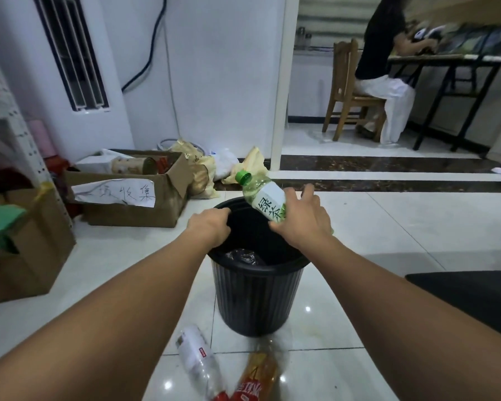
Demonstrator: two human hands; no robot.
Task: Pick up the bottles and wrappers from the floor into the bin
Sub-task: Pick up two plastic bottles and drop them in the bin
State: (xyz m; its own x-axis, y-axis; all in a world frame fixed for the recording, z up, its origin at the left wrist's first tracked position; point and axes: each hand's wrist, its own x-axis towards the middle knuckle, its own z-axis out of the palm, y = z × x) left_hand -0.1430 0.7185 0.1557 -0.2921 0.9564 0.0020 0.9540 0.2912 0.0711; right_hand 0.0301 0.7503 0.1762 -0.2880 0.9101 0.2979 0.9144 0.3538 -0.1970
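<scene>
Green-tea bottle point(265, 198), with a green cap point(243, 177) and a white label, was held in the right hand point(301, 221), whose fingers and thumb were closed round its lower half. The cap end stuck out up and away from the grip, tilted toward the left, while the base was hidden under the palm. Directly beneath that grip lay the open mouth of a black ribbed bin point(258, 299), so the bottle appeared to be poised for dropping in. The left hand point(210, 227) was curled over the bin's rim just across the opening from the right hand, fingers hooked inside. This was most likely to steady the bin or keep it from tipping as things went in. Some crumpled clear plastic point(243, 256) showed inside the bin, below and between the two hands. Two more bottles lay on the tiled floor at the foot of the bin, well below both hands and nearer the person's body. One was a clear bottle point(194, 354) lying on its side, under the left forearm's line. The other was an amber bottle point(258, 374) with a red label just beside it, under the right. Neither was touched, so the task seemed partway done. No loose wrappers could be made out near either grip.
</scene>
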